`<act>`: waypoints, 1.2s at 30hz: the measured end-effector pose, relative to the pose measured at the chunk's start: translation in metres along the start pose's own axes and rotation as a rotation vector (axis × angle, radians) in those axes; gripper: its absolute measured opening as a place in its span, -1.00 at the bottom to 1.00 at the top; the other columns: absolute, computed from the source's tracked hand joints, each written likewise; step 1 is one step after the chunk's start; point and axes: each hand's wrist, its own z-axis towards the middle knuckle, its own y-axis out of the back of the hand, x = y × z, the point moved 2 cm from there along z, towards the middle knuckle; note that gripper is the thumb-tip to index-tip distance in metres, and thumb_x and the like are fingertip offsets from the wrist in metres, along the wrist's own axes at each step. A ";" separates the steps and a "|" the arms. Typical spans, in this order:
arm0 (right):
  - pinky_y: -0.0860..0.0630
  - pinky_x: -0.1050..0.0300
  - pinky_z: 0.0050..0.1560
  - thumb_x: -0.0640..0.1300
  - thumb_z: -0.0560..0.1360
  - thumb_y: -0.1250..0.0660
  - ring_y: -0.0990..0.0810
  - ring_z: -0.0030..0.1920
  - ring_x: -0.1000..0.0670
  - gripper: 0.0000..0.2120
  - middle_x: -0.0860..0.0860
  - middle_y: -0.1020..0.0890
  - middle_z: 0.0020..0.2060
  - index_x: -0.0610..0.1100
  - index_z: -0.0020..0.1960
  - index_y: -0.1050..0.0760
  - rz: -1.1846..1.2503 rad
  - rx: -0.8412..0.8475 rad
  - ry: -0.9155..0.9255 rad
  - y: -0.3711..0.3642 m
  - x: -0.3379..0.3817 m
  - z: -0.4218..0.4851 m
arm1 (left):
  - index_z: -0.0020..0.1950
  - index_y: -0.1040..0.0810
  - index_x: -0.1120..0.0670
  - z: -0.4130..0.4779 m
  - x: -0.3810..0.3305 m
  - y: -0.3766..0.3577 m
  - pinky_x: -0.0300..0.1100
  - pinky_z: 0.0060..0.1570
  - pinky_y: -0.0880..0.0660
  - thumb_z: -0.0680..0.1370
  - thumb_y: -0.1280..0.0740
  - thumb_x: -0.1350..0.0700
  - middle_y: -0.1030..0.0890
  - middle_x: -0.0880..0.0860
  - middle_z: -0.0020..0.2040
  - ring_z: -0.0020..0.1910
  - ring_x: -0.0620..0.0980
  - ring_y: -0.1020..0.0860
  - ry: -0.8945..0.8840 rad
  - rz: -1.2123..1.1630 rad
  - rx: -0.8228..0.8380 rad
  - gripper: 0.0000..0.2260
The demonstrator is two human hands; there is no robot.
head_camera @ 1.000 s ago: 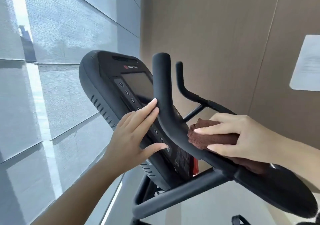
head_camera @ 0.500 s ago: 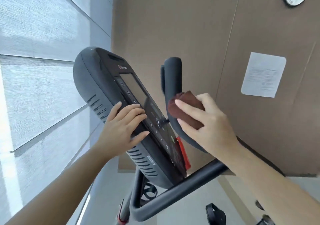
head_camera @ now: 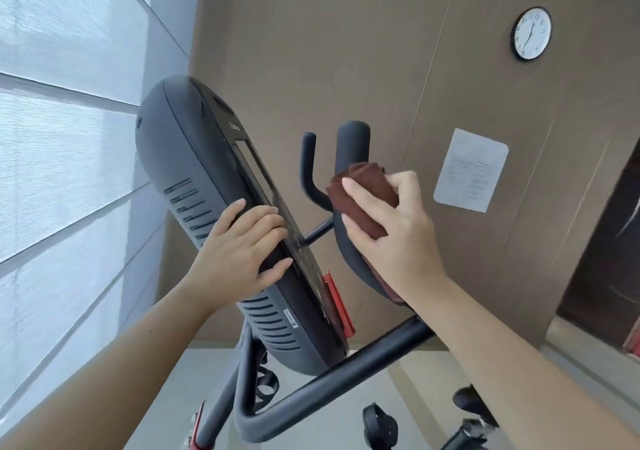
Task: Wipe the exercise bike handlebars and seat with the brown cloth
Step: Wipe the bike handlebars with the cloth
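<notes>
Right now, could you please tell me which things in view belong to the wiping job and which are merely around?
Job: brown cloth, gripped by the right hand; near handlebar, which the cloth presses on; far handlebar; left hand, resting on the console.
Around: wall clock; paper notice.

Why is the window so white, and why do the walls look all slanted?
Head view: daylight through the window blind washes that side pale; the wide-angle lens, probably with a tilted head, slants the wall and the clock; the right hand and brown cloth look sharp.
</notes>
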 end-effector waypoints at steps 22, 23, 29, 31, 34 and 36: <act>-0.62 -0.06 -0.19 -0.18 0.37 -0.45 -0.53 -0.02 -0.20 -0.64 -0.24 -0.48 -0.04 -0.11 0.16 -0.55 -0.184 0.112 0.080 -0.004 0.011 -0.026 | 0.00 -0.58 0.17 -0.004 -0.004 0.001 0.05 0.31 -0.13 0.50 -0.18 -0.05 -0.61 0.10 0.03 0.18 0.06 -0.51 -0.007 0.085 0.055 -0.67; -0.62 -0.05 -0.16 -0.18 0.37 -0.45 -0.53 -0.02 -0.17 -0.64 -0.22 -0.48 -0.05 -0.10 0.16 -0.56 -0.146 0.176 0.078 0.001 0.009 -0.035 | 0.00 -0.57 0.17 -0.005 -0.003 0.000 0.05 0.32 -0.12 0.50 -0.17 -0.05 -0.61 0.10 0.04 0.18 0.06 -0.51 -0.004 0.089 0.056 -0.67; -0.39 0.37 0.10 -0.19 0.39 -0.43 -0.45 -0.01 0.21 -0.64 -0.05 -0.45 -0.02 0.03 0.16 -0.53 0.188 0.209 -0.206 0.030 -0.001 -0.026 | 0.00 -0.56 0.20 -0.006 -0.006 0.000 0.09 0.31 -0.11 0.49 -0.18 -0.03 -0.60 0.12 0.05 0.19 0.09 -0.50 0.011 0.105 0.049 -0.67; -0.33 0.45 0.12 -0.17 0.41 -0.41 -0.44 0.01 0.23 -0.64 0.00 -0.43 0.00 0.01 0.18 -0.52 0.236 -0.013 -0.262 0.024 0.006 -0.004 | 0.00 -0.56 0.21 -0.005 -0.007 0.001 0.10 0.30 -0.13 0.49 -0.19 -0.02 -0.60 0.12 0.05 0.19 0.09 -0.49 0.014 0.108 0.039 -0.67; -0.33 0.48 0.06 -0.11 0.42 -0.39 -0.46 0.02 0.10 -0.67 -0.05 -0.41 0.02 -0.09 0.18 -0.54 0.216 -0.184 -0.234 0.002 0.024 0.029 | 0.00 -0.55 0.21 -0.005 -0.008 0.001 0.12 0.28 -0.15 0.49 -0.20 -0.01 -0.60 0.13 0.05 0.19 0.09 -0.49 0.008 0.112 0.028 -0.68; -0.42 0.28 -0.04 -0.04 0.43 -0.37 -0.47 0.02 -0.07 -0.69 -0.12 -0.45 0.08 -0.09 0.15 -0.56 -0.001 -0.127 -0.140 -0.014 0.033 0.032 | 0.01 -0.56 0.22 -0.005 -0.008 0.001 0.14 0.28 -0.14 0.50 -0.20 -0.01 -0.60 0.14 0.06 0.20 0.10 -0.49 0.011 0.110 0.027 -0.68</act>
